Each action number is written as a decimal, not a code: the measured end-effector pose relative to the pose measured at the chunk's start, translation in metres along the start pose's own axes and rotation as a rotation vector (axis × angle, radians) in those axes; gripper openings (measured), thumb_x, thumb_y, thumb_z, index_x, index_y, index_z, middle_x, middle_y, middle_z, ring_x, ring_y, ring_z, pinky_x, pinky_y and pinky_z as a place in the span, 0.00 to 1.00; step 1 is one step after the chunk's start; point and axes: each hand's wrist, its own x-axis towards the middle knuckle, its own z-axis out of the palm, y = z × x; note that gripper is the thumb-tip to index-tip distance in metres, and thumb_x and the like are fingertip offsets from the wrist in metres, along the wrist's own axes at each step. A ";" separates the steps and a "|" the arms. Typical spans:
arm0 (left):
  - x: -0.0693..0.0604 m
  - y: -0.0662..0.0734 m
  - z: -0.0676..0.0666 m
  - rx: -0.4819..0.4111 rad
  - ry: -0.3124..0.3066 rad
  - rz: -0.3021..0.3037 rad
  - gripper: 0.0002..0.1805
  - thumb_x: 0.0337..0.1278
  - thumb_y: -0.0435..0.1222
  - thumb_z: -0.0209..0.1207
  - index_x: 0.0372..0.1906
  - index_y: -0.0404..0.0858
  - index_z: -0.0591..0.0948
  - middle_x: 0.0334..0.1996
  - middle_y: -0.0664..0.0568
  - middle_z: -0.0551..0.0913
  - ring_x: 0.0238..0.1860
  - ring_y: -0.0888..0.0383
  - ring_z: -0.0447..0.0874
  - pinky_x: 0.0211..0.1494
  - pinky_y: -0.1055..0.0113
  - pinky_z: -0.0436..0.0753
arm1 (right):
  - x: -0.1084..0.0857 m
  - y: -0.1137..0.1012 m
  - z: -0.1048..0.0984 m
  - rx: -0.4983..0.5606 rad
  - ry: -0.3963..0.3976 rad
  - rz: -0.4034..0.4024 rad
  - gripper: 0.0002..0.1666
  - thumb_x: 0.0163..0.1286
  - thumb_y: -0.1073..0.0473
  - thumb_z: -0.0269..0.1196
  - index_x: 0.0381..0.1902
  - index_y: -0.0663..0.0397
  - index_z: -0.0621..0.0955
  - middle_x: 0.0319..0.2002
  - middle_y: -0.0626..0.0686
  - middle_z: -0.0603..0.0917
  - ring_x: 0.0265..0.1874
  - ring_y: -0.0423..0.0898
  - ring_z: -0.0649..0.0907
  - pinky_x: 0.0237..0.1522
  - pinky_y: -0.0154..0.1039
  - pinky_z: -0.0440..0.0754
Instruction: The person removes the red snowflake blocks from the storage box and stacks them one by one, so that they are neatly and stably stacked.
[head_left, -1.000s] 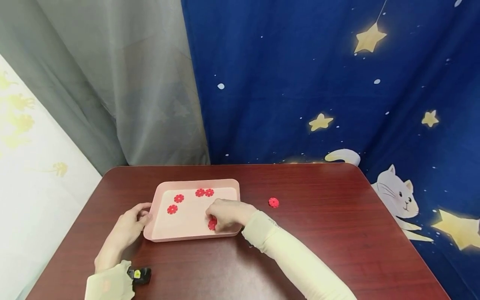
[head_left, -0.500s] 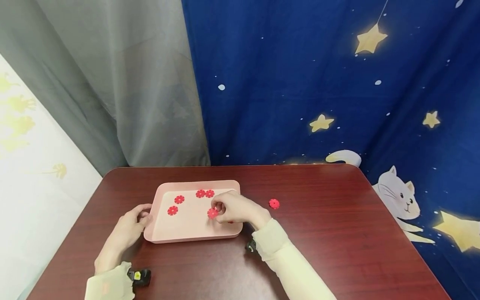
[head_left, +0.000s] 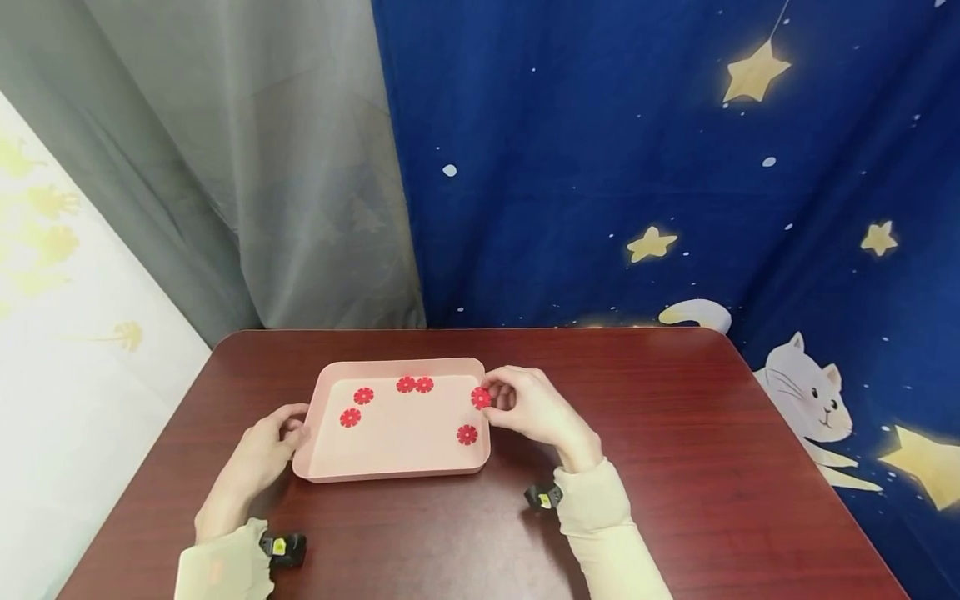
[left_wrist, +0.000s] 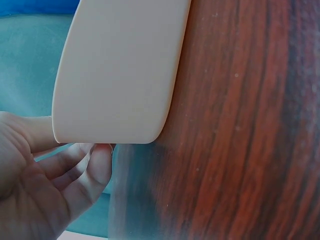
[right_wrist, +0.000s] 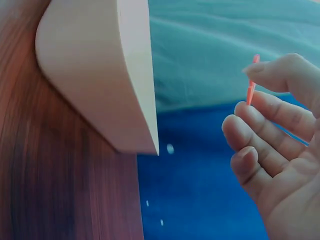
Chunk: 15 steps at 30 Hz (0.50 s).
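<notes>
My right hand (head_left: 536,408) pinches a red notched plastic disc (head_left: 481,398) between thumb and forefinger, over the right rim of a shallow pink tray (head_left: 390,450). Seen edge-on in the right wrist view, that disc (right_wrist: 251,82) is thin, and the other fingers curl loosely below it. At the tray's left end my left hand (head_left: 258,458) grips the rim; the left wrist view has its fingers (left_wrist: 97,167) bent against the outer wall. Inside the tray lie several like discs: one at front right (head_left: 467,435), a pair side by side at the back (head_left: 415,384), two towards the left (head_left: 357,407).
The tray stands on a dark red wooden table (head_left: 675,467) with rounded far corners. Grey (head_left: 322,208) and blue star-patterned (head_left: 562,167) curtains hang behind it. Black wrist cameras (head_left: 283,550) sit below both wrists.
My right hand has lifted the disc from the tray's front right and carried it right and back to the rim. A loose disc on the table is now hidden behind that hand. My left hand stays put.
</notes>
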 end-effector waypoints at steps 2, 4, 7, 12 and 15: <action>0.000 0.001 0.001 -0.003 -0.006 0.000 0.21 0.68 0.33 0.55 0.63 0.31 0.72 0.41 0.42 0.80 0.40 0.47 0.77 0.43 0.53 0.75 | -0.008 0.007 -0.007 0.006 0.036 0.020 0.17 0.53 0.65 0.73 0.41 0.53 0.83 0.29 0.48 0.82 0.26 0.41 0.79 0.29 0.35 0.79; 0.000 0.001 0.002 -0.004 -0.005 0.004 0.21 0.67 0.33 0.55 0.63 0.31 0.72 0.41 0.42 0.80 0.40 0.47 0.77 0.43 0.53 0.75 | -0.017 0.014 -0.013 -0.003 0.071 0.041 0.17 0.53 0.65 0.74 0.41 0.52 0.83 0.28 0.48 0.82 0.26 0.41 0.80 0.29 0.35 0.79; 0.000 0.001 0.003 -0.004 0.002 0.019 0.21 0.67 0.32 0.56 0.62 0.31 0.72 0.40 0.43 0.80 0.40 0.48 0.77 0.42 0.54 0.74 | -0.027 0.027 -0.022 -0.014 0.115 0.094 0.16 0.52 0.64 0.74 0.40 0.52 0.83 0.28 0.48 0.82 0.26 0.42 0.80 0.29 0.35 0.78; -0.001 -0.001 0.002 0.004 0.021 0.042 0.20 0.66 0.32 0.56 0.61 0.32 0.73 0.39 0.44 0.80 0.39 0.49 0.77 0.42 0.54 0.74 | -0.042 0.048 -0.034 0.010 0.168 0.223 0.17 0.51 0.67 0.74 0.40 0.56 0.82 0.29 0.49 0.82 0.27 0.44 0.79 0.31 0.34 0.78; -0.001 -0.002 0.002 0.007 0.022 0.050 0.20 0.67 0.33 0.56 0.61 0.31 0.73 0.39 0.44 0.81 0.39 0.49 0.77 0.41 0.55 0.74 | -0.051 0.060 -0.038 0.026 0.185 0.294 0.18 0.51 0.68 0.73 0.41 0.57 0.82 0.30 0.51 0.81 0.28 0.45 0.79 0.31 0.34 0.77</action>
